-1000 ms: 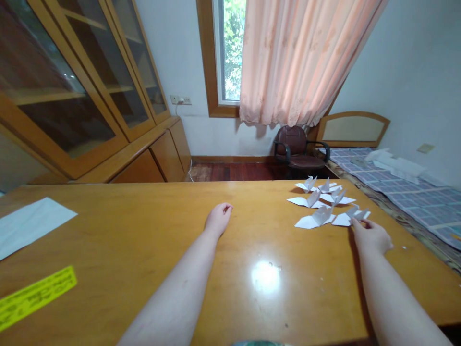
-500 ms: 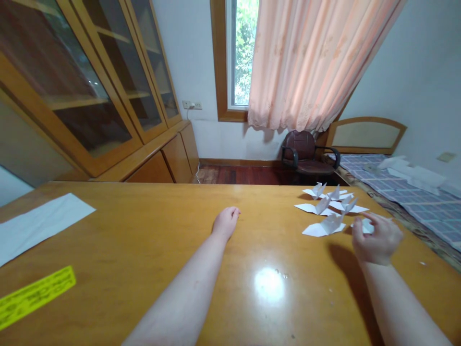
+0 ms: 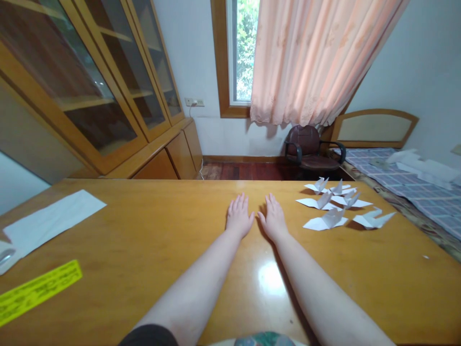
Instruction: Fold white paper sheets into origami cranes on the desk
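Observation:
Palm down on the wooden table (image 3: 151, 240), my left hand (image 3: 239, 217) has its fingers stretched out and holds nothing. Close beside it, thumb near thumb, my right hand (image 3: 273, 219) is also spread out, with nothing in it. To the right of my right hand stand several folded white paper cranes (image 3: 326, 221), grouped near the far right part of the table. The rightmost paper crane (image 3: 372, 220) sits a little apart from the others, its wings spread. Neither hand touches a crane.
White paper (image 3: 54, 218) lies at the table's left, with a shiny object (image 3: 6, 255) on its near end. A yellow strip with writing (image 3: 39, 290) is nearer me. Beyond the table are a glass-door cabinet (image 3: 173, 139), a brown chair (image 3: 306, 149) and a bed (image 3: 406, 178).
My right hand has left the rightmost paper crane and moved left, down beside my left hand. My left hand has gone from loosely curled to flat with fingers stretched out.

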`<state>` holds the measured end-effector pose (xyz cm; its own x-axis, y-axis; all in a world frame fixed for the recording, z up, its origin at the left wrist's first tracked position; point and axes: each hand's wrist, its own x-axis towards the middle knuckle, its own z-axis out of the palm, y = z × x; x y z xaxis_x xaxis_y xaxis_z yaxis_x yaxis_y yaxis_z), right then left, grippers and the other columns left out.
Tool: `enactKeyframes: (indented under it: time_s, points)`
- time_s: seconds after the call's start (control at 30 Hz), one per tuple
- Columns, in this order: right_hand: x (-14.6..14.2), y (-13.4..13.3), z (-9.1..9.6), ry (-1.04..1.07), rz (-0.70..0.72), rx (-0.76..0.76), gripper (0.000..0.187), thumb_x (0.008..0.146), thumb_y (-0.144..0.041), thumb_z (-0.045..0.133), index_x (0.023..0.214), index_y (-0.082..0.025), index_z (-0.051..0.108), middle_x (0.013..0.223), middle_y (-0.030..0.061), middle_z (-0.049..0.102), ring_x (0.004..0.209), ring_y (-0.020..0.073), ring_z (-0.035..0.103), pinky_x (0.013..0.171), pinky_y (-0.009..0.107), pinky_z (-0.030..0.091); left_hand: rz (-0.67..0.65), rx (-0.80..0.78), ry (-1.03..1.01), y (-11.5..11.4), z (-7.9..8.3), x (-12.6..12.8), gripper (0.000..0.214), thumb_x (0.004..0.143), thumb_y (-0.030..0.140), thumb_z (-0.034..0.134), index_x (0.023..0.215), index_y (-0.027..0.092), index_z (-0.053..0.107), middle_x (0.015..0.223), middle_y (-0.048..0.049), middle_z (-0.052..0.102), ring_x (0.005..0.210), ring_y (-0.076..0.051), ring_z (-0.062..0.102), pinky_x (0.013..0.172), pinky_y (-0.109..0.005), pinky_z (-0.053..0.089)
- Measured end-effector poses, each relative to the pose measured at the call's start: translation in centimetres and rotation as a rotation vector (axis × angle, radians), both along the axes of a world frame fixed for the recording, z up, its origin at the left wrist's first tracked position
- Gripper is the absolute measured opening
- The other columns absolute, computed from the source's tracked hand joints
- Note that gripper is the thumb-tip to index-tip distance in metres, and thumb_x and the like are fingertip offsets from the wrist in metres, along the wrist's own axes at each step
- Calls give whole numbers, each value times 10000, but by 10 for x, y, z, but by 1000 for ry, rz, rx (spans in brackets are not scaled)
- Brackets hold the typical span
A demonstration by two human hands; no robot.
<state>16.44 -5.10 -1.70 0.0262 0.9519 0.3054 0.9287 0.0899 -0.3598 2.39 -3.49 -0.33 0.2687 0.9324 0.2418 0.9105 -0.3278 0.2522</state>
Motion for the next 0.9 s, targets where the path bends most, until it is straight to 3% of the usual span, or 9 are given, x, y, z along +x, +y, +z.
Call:
enactKeyframes:
  time_s: [0.17, 0.37, 0.9]
  points:
    - [1, 9, -2, -73, -22, -141, 724, 848, -475, 353, 1414, -79, 138, 1489, 133, 114, 1365, 235, 102, 1090, 399, 101, 89, -24, 47, 7, -6, 0, 818, 808, 525, 356, 1426, 95, 36, 1506, -104, 19, 1376, -265, -36, 1111, -452, -3]
    - [-1, 14, -3, -171, -25, -299, 714, 867, -524, 253, 1404, -58, 192, 1475, 148, 167, 1363, 245, 103, 1081, 438, 50, 68, -166, 109, 17, -19, 3, 718, 841, 499, 259, 1406, 62, 182, 1478, -148, 164, 1373, -261, 88, 1100, -477, 48]
    - [-2, 12, 4, -199, -42, -368, 710, 868, -522, 206, 1419, -78, 147, 1488, 112, 130, 1368, 226, 79, 1084, 427, 21, 80, -170, 101, 19, -21, 5, 695, 835, 495, 266, 1405, 101, 212, 1482, -119, 157, 1375, -237, 95, 1102, -459, 57]
